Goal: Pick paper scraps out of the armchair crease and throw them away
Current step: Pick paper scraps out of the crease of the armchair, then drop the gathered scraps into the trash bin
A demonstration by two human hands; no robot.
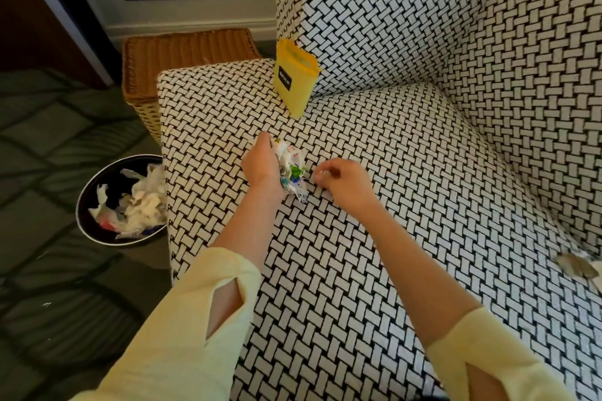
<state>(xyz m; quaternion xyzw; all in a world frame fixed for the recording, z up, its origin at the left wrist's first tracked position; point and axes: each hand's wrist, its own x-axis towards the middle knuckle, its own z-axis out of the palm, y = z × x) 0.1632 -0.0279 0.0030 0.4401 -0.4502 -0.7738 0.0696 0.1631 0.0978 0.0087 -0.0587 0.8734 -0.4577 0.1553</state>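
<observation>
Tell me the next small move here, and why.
Probably tuck the bit that the right hand seems to pinch into the wad of paper scraps gripped by the left hand. The hands are nearly touching. The bin sits on the floor past the armrest, so one carry could then empty both.

We look steeply down from head height, close over the armchair seat, with the waste bin at our left edge.
</observation>
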